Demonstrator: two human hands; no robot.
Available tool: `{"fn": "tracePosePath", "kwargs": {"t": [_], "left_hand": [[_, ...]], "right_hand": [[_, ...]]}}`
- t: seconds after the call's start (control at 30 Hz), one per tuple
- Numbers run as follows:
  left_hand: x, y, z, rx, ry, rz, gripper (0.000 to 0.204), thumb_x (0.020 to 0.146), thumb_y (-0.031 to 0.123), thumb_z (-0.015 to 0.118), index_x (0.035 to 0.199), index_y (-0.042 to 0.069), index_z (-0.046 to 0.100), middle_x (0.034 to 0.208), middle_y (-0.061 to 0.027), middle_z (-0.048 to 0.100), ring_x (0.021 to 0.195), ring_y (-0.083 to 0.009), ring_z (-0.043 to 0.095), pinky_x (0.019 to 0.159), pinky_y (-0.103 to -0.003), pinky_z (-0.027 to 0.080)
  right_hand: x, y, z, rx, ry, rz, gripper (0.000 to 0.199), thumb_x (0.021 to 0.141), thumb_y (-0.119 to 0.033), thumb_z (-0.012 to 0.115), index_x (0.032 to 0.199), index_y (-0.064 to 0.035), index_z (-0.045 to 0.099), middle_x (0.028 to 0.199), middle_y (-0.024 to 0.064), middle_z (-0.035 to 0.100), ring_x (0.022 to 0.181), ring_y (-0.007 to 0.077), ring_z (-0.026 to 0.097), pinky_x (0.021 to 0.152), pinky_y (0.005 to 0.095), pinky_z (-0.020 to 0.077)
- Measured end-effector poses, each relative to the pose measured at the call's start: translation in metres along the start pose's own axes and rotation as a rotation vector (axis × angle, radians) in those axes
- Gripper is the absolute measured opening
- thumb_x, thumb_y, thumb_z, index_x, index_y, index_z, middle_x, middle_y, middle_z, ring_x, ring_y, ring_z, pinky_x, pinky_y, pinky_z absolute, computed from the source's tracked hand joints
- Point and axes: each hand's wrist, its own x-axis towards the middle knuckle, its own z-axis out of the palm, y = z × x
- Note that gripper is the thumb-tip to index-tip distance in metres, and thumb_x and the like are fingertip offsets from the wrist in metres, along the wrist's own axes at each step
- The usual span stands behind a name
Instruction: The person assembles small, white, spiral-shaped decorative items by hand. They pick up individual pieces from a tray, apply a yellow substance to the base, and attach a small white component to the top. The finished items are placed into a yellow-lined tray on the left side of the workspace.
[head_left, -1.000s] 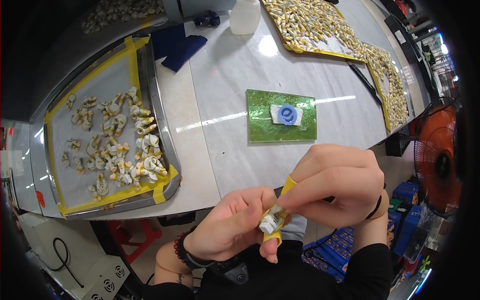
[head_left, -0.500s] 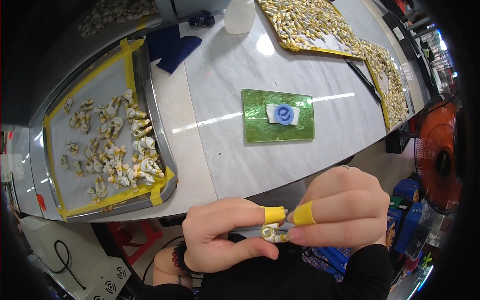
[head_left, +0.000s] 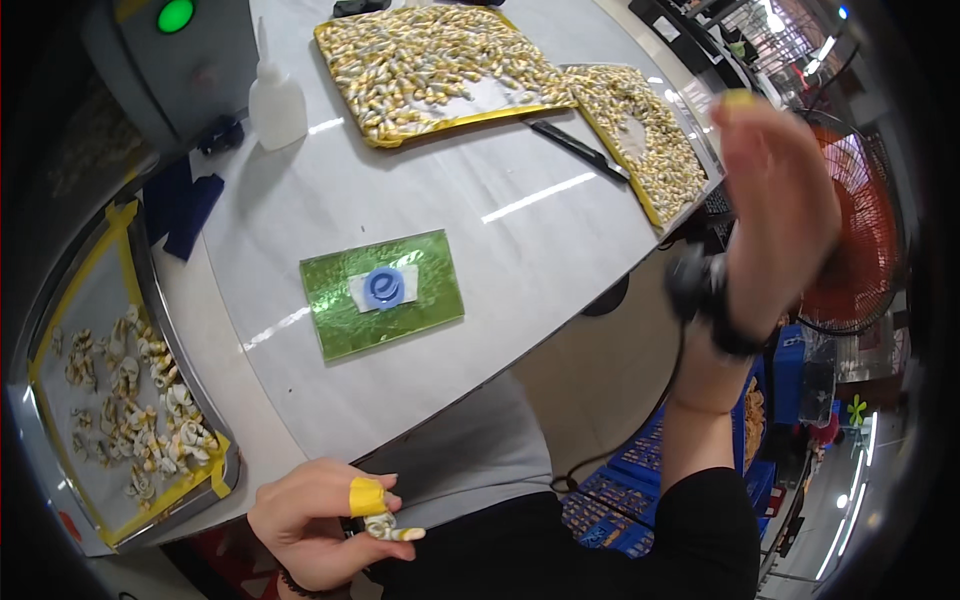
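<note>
My left hand [head_left: 315,520], with yellow tape round a finger, pinches a small white-and-yellow figurine piece [head_left: 385,528] between thumb and fingertips near the table's front edge. One slim end of the piece sticks out past the thumb. My right hand [head_left: 775,205] is raised at the far right, in front of the fan and apart from the left. Motion blurs its fingers, so I cannot make out whether they hold anything. A black band and a small dark device with a cable sit at that wrist. Similar pieces [head_left: 150,430] lie in the yellow-taped metal tray [head_left: 232,468] at the left.
A green slab [head_left: 335,335] bearing a blue round piece [head_left: 384,288] lies mid-table. Trays of small white-and-yellow parts [head_left: 430,70] [head_left: 660,140] stand farther back, with a black pen-like tool [head_left: 575,148] alongside. A white squeeze bottle [head_left: 277,108], dark blue cloth [head_left: 190,215] and orange fan [head_left: 860,230] surround these.
My right hand has left the piece and swung up to the far right. My left hand keeps the piece. The view has turned toward the right.
</note>
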Motion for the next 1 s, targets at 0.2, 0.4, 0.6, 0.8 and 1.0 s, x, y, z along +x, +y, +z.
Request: {"fn": "tracePosePath", "kwargs": {"t": [0.2,0.4,0.6,0.8,1.0], "left_hand": [[-0.006,-0.007,0.007,-0.226,0.232,-0.142,0.045,0.055,0.021,0.088,0.082,-0.004,0.063,0.076,-0.0145,0.066,0.070,-0.0187,0.064,0.068,-0.031,0.053],[-0.001,-0.008,0.004,-0.269,0.254,-0.149,0.043,0.057,0.019,0.087,0.083,-0.005,0.063,0.076,-0.0146,0.066,0.069,-0.0182,0.064,0.062,-0.027,0.050],[-0.003,-0.011,-0.002,-0.294,0.186,-0.138,0.039,0.057,0.012,0.087,0.083,-0.006,0.065,0.077,-0.0158,0.067,0.070,-0.0188,0.065,0.063,-0.026,0.051],[0.001,-0.008,-0.001,-0.318,0.159,-0.156,0.038,0.057,0.011,0.087,0.084,-0.006,0.067,0.078,-0.0159,0.067,0.071,-0.0187,0.066,0.066,-0.027,0.052],[-0.004,-0.010,-0.006,-0.361,0.148,-0.156,0.036,0.058,0.012,0.086,0.084,-0.005,0.067,0.078,-0.0148,0.068,0.071,-0.0190,0.066,0.067,-0.028,0.052]], "right_hand": [[0.012,0.206,-0.023,-0.435,-0.708,0.288,0.018,0.075,-0.013,0.068,0.088,-0.0014,0.066,0.081,0.0096,0.066,0.072,0.0155,0.061,0.064,0.0265,0.0471],[-0.011,0.228,0.010,-0.308,-0.822,0.359,0.014,0.073,-0.011,0.068,0.080,0.0002,0.063,0.072,0.0082,0.062,0.065,0.0156,0.057,0.061,0.0282,0.0463],[-0.004,0.223,0.011,-0.279,-0.861,0.389,0.010,0.075,-0.007,0.067,0.077,0.0000,0.062,0.072,0.0096,0.061,0.065,0.0165,0.058,0.060,0.0297,0.0464],[0.017,0.141,0.019,-0.195,-0.721,0.131,0.008,0.083,-0.001,0.058,0.091,0.0006,0.059,0.086,0.0125,0.060,0.075,0.0214,0.059,0.065,0.0301,0.0473],[-0.013,0.006,0.069,0.178,-0.800,-0.192,0.010,0.079,-0.002,0.060,0.089,-0.0032,0.057,0.071,0.0100,0.056,0.068,0.0248,0.058,0.061,0.0330,0.0467]]}}
